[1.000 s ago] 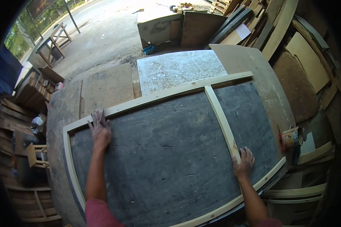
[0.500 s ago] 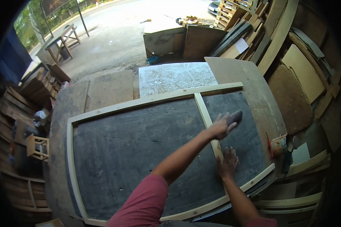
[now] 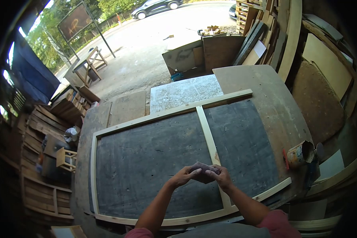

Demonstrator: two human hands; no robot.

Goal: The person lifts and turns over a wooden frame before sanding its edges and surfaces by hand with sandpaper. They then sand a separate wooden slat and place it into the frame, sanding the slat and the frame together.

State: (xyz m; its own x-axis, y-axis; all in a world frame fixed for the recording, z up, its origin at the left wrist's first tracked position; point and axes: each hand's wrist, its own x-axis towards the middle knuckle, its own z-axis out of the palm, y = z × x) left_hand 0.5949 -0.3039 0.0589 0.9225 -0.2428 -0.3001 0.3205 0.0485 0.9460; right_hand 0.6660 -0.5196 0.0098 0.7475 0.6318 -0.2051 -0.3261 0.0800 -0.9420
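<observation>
A piece of dark brownish-purple sandpaper [image 3: 204,172] is held up between my two hands, bent in the middle. My left hand [image 3: 182,177] pinches its left end, thumb on top. At the other end, my right hand [image 3: 223,177] grips it the same way. Beneath the hands lies a pale wooden frame [image 3: 154,111] with a crossbar [image 3: 206,131]; my right hand covers part of that crossbar. The frame rests on a dark, scuffed board [image 3: 146,162] on the worktable.
To the right, a tin can [image 3: 298,154] stands near the worktable edge [image 3: 293,119]. A whitish speckled panel [image 3: 186,93] lies at the far side. Boards [image 3: 325,67] lean along the right wall. A small wooden stool [image 3: 66,159] is at left.
My left hand has drawn back from beyond the crossbar with the sandpaper. My right hand has left the crossbar and now grips the sandpaper too. The view has tilted up.
</observation>
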